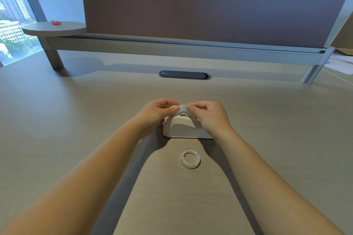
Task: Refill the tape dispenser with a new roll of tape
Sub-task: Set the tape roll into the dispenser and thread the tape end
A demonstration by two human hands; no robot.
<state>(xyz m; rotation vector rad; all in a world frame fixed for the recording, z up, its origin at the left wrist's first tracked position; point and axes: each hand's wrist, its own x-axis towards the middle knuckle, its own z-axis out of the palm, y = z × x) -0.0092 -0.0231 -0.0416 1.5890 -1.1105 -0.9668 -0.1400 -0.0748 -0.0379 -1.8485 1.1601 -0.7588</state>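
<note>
Pale wood-grain desk (76,120) fills most of the view, backed by a tall brown partition panel (210,5) mounted on a grey rail, with a dark oval cable port (185,75) set into the desktop just in front of it. Off to the far left a small round shelf (53,28) carries a little red object (56,23), and beyond it a window (13,15) shows city buildings. Some papers (340,63) lie at the far right edge.

Near the middle of the desk sits a white tape dispenser (183,128), resting flat on the surface. Both bare forearms reach in from the bottom corners and meet right above it. The left hand (158,110) has its fingers curled, thumb and forefinger pinching the left side of a pale, translucent roll of tape (183,109) held at the top of the dispenser. The right hand (208,114) mirrors it, fingers curled in, thumb and forefinger pinching the right side of the same roll. Whether the roll is already seated in the dispenser or only held touching its top edge cannot be told, since the fingers cover its sides.

Closer to the person, apart from the dispenser, a white plastic ring (190,158) with a hollow centre lies flat on the desk between the two forearms
</note>
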